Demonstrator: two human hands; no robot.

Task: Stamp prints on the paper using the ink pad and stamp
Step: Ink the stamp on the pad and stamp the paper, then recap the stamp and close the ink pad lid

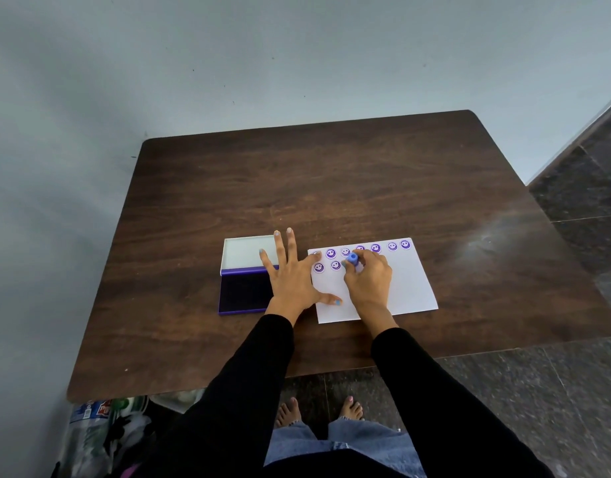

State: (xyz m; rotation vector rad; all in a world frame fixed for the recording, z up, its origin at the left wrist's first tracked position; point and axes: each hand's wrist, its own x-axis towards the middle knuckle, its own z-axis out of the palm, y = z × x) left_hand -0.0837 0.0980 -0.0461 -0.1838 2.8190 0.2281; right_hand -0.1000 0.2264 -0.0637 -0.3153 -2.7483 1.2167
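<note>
— Surface [331, 174] first: what's on that dark wood?

— White paper [400, 291] with purple smiley prints in two rows, and just left of it the open ink pad [243, 289], lid up.

— Hands?

— Left hand [292, 279] lies flat, fingers spread, thumb on the paper's edge, palm over the pad's right end. Right hand [368, 279] has its grip clamped on the blue stamp [352, 259], pressed upright on the paper's second row.

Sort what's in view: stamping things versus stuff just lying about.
For the job: stamp in the right hand, paper, open ink pad, left hand steadying the sheet.

Lying about: plastic bottles under the table.
</note>
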